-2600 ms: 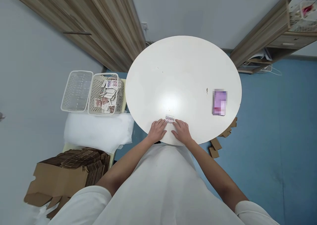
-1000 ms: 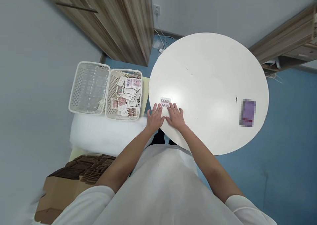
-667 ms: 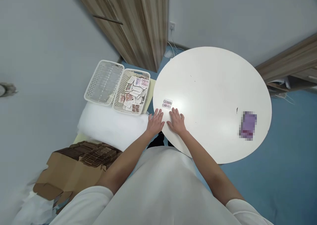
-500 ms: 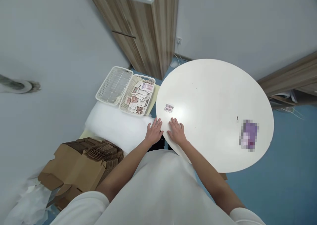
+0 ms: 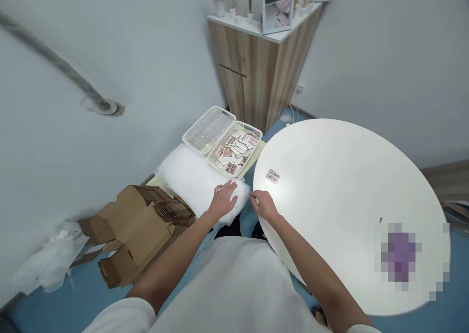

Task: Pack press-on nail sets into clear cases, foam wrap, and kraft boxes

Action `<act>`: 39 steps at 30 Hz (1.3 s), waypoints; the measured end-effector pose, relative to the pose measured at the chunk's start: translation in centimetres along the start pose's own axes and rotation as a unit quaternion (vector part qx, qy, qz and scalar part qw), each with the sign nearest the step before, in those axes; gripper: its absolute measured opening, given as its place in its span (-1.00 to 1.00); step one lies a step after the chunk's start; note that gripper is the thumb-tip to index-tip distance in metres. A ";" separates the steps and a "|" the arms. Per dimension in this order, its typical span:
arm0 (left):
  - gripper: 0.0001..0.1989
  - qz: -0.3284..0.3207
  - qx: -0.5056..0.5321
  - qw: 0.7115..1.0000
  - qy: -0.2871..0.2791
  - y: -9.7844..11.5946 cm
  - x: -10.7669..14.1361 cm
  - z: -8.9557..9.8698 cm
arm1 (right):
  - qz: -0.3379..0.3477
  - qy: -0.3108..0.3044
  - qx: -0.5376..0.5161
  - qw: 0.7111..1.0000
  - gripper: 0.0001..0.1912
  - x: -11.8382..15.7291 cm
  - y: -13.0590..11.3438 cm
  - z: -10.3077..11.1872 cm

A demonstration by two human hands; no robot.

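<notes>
Over a stack of white foam sheets (image 5: 190, 171), my left hand (image 5: 223, 200) lies flat with its fingers stretched out. My right hand (image 5: 264, 206) is at the left edge of the round white table (image 5: 330, 186). Its fingers are curled into a pinch at the right corner of the foam sheets and seem to grip that corner. A small card of printed nail-like pieces (image 5: 273, 176) rests on the table just beyond my right hand.
An open white basket (image 5: 209, 162) full of similar cards stands behind the foam, its lid (image 5: 208, 127) folded back. Flattened brown cardboard boxes (image 5: 142, 220) are piled at left. A wooden cabinet (image 5: 252, 78) stands in the corner. A blurred purple item (image 5: 401, 255) lies on the table.
My view has swung left and up. My left hand has moved onto the foam sheets. My right hand, flat on the table before, has curled its fingers at the foam's corner.
</notes>
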State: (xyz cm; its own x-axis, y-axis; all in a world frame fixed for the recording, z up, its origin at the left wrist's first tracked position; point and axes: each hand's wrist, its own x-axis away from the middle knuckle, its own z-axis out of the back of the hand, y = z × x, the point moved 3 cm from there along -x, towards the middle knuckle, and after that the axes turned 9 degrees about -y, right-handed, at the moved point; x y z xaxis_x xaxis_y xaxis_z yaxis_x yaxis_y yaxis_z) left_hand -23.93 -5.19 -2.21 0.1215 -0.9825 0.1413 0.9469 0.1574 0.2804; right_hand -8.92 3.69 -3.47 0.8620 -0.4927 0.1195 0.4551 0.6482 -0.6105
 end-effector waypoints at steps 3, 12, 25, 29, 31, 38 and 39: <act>-0.54 0.104 0.027 0.994 0.033 -5.3 -1.1 2.6 | -0.017 -0.029 -0.059 0.998 -0.65 -4.8 -0.9 0.5; -0.50 0.262 0.100 0.959 0.038 -19.9 -5.2 6.9 | -0.036 -0.044 -0.131 0.990 -0.69 -21.7 -5.3 0.1; -0.62 0.237 0.022 0.967 -0.090 -29.0 -13.2 7.5 | -0.192 -0.200 -0.249 0.928 -0.68 -34.1 -9.8 -7.8; -0.62 0.253 0.039 0.962 -0.093 -28.8 -13.7 7.0 | -0.231 -0.202 -0.329 0.893 -0.64 -35.4 -9.3 -8.7; -0.61 0.275 0.052 0.957 -0.078 -29.0 -13.7 6.9 | -0.247 -0.186 -0.367 0.878 -0.60 -35.8 -8.9 -9.1; -0.53 0.278 0.130 0.952 0.004 -30.0 -12.6 8.1 | -0.224 -0.115 -0.423 0.870 -0.49 -34.4 -8.7 -8.8; -0.53 0.268 0.139 0.953 0.018 -30.0 -12.2 8.3 | -0.214 -0.100 -0.426 0.873 -0.47 -34.0 -8.7 -8.6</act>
State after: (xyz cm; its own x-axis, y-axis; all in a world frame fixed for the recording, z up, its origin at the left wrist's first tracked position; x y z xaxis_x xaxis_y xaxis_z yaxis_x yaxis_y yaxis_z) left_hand -56.30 2.94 -4.50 0.5806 -0.7551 0.3046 0.6309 0.6537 0.4179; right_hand -44.13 9.82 -8.94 0.7143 -0.4173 0.5618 0.4875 -0.2792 -0.8273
